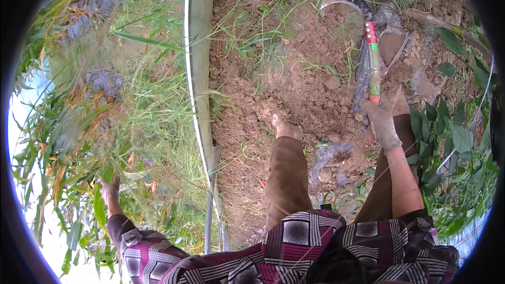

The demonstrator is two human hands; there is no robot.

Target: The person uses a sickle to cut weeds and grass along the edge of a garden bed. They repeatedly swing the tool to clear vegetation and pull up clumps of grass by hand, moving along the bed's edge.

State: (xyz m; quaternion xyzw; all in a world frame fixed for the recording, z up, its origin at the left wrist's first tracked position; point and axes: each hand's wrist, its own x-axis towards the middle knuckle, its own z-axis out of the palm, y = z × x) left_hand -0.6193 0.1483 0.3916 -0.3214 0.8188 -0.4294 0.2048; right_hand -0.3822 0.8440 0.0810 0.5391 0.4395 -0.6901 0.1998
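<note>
My right hand (380,124), in a soiled glove, grips the lower end of a sickle (373,59). Its handle is wrapped in red and green, and its curved blade points left over bare soil near the top right. My left hand (109,191) is stretched out to the far left, among green leaves and thin grass stems (106,165). Leaves partly cover its fingers, so whether it holds any of them cannot be told.
A long pale film edge with a metal pipe (209,221) runs down between the grass and the brown soil (252,134). Leafy plants (461,138) stand at the right, and tall leafy plants (39,146) at the left. Torn plastic film (325,161) lies near my legs.
</note>
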